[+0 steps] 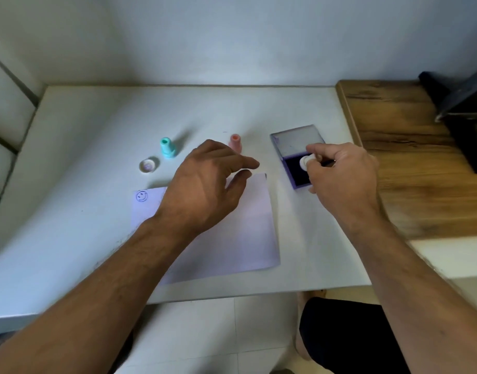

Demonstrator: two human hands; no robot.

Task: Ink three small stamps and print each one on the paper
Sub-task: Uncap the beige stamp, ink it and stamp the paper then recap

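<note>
white cap (149,165) and teal stamp (167,147) mid-table | left hand (207,182) open over paper (232,233), smiley print (142,196) | pink stamp (235,143) | right hand (340,174) gripping white stamp (306,161) on ink pad (296,172) near right edge

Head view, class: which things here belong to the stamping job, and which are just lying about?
Job: white stamp in right hand; ink pad; paper; teal stamp; pink stamp; white cap.
Lying about: dark object on wooden counter.
</note>
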